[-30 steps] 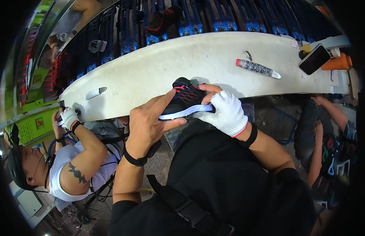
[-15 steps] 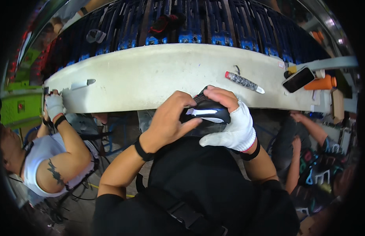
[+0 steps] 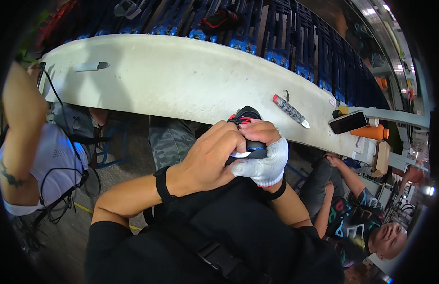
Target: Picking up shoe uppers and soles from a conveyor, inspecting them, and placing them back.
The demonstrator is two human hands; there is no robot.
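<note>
Close to my chest, both hands are closed around a black shoe (image 3: 248, 112) with red trim, just off the near edge of the pale table (image 3: 177, 71). My left hand (image 3: 212, 154), bare, grips its near left side, the fingers bent over a white part. From the right, my right hand (image 3: 266, 151) wraps round it; a white knit glove covers the palm and thumb, and its fingertips are bare. Much of the shoe is hidden under the fingers.
On the table lie a speckled pen-shaped tool (image 3: 290, 111) with a red end, a phone (image 3: 348, 122) and a white tube-like tool (image 3: 91, 66). An orange bottle (image 3: 376, 132) stands at right. Beyond runs a blue slatted conveyor (image 3: 278, 54) carrying another shoe (image 3: 222, 21). Co-workers sit at both sides.
My hands have drawn together over the shoe and come slightly nearer and left. The shoe has turned, its red trim now showing. The view has rotated, and the left co-worker's arm is raised.
</note>
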